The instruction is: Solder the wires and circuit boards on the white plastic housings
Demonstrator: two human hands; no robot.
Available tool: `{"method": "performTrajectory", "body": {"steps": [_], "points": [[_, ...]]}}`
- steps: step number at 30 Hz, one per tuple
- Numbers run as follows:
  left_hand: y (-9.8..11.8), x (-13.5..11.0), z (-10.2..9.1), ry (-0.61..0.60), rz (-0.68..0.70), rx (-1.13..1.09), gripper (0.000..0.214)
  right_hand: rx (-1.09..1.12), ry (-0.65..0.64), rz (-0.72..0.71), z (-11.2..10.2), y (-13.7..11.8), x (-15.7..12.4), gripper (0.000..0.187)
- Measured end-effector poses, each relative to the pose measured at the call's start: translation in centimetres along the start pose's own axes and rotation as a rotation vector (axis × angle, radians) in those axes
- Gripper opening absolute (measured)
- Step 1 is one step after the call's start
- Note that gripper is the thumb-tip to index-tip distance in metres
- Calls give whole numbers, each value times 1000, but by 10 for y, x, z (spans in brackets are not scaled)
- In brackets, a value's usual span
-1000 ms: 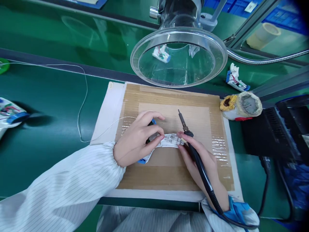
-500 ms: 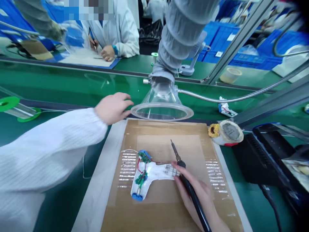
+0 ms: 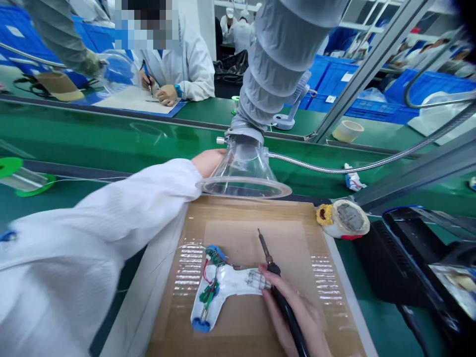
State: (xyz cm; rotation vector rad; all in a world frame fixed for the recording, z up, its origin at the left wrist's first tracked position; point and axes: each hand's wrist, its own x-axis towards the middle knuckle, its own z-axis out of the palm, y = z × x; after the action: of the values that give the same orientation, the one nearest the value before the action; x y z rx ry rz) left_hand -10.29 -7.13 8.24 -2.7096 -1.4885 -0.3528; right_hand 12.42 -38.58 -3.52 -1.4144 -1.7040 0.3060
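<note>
The right hand [image 3: 297, 317], low in the frame right of centre, has its grip clamped around the black handle of a soldering iron [image 3: 279, 292], whose metal tip points up and slightly left over bare cardboard. The fingertips [image 3: 265, 271] of that hand rest against the narrow clear end of a white housing [image 3: 226, 285], a pistol-shaped open shell lying flat on the cardboard mat [image 3: 297, 233] at lower centre. Inside the shell a small green board, red and green wires and a blue cap at each end are exposed. The left hand [image 3: 208, 161] is stretched out from a white striped sleeve [image 3: 111, 218] to mid-frame, just beside the rim of the clear hood [image 3: 245, 176]. Its fingers lie behind the plastic, so I cannot tell whether the grip is together or apart, and it may be touching the hood. The hood hangs from a grey ribbed duct [image 3: 277, 59] above the far edge of the mat. A round tip-cleaner holder [image 3: 344, 219] sits at the mat's upper right corner on the green table [image 3: 74, 141], with a black unit [image 3: 405, 258] just right of it. A green spool [image 3: 11, 168] lies at the left edge. In the upper left, another person in a white coat [image 3: 186, 59] works across the table.
</note>
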Motion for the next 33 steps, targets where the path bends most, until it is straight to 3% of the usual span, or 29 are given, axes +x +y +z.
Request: {"method": "performTrajectory", "body": {"steps": [2, 4, 6, 9, 11, 14, 17, 20, 25, 30, 33], "points": [[-24, -39, -10, -103, 8, 20, 19, -20, -19, 11, -5, -2, 3, 38], [-43, -90, -23, -165, -14, 67, 21, -36, -38, 9, -9, -3, 5, 37], [-47, -144, -35, -121, -14, 182, 23, -43, -56, -25, -13, -1, 7, 36], [-13, -206, -40, 119, 168, 243, 25, -36, -70, -107, -17, 3, 9, 40], [27, -223, -32, 207, 331, 33, 25, -36, -76, -129, -18, 4, 10, 43], [80, -224, -9, 166, 429, -255, 21, -45, -87, -116, -19, 4, 10, 45], [100, -217, 13, 67, 410, -383, 18, -43, -98, -106, -19, 4, 10, 47], [99, -217, 25, 19, 383, -430, 20, -36, -115, -90, -20, 4, 10, 45], [98, -221, 27, -21, 326, -457, 15, -38, -127, -61, -21, 2, 11, 42], [93, -214, 13, 176, 254, -461, 16, -31, -115, -111, -21, -1, 14, 41], [92, -204, 8, 169, 333, -332, 20, -28, -98, -127, -21, -3, 16, 39]]}}
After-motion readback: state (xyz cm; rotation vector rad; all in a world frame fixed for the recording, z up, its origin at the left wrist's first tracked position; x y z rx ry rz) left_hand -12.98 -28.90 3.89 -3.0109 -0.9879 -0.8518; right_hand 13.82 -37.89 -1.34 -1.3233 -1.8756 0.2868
